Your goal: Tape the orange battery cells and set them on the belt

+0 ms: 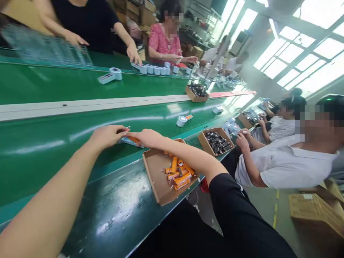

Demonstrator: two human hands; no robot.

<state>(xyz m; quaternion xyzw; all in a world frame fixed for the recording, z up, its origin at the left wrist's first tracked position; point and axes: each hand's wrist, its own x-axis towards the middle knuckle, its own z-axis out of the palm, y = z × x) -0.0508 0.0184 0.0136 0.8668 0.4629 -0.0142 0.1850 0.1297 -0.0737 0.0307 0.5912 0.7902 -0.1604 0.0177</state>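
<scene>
Over the near side of the green belt, my left hand [110, 137] is closed at the left end of a pale blue plastic housing [131, 142]. A small light tip shows above its fingertips, too small to name. My right hand [149, 138] is closed on the same housing from the right, its fingers on an orange cylindrical battery [134, 139] lying in it. My fingers hide much of the housing. Below my right forearm, a cardboard tray [154, 175] holds several orange batteries [180, 173] with wires.
A blue-white round-headed unit [182, 121] with an orange strip lies on the belt [150, 122]. To the right is a box of dark small parts [217, 142], beside a co-worker in a white shirt [279, 161]. Across the belt, a co-worker's hand [133, 53] touches a row of similar units.
</scene>
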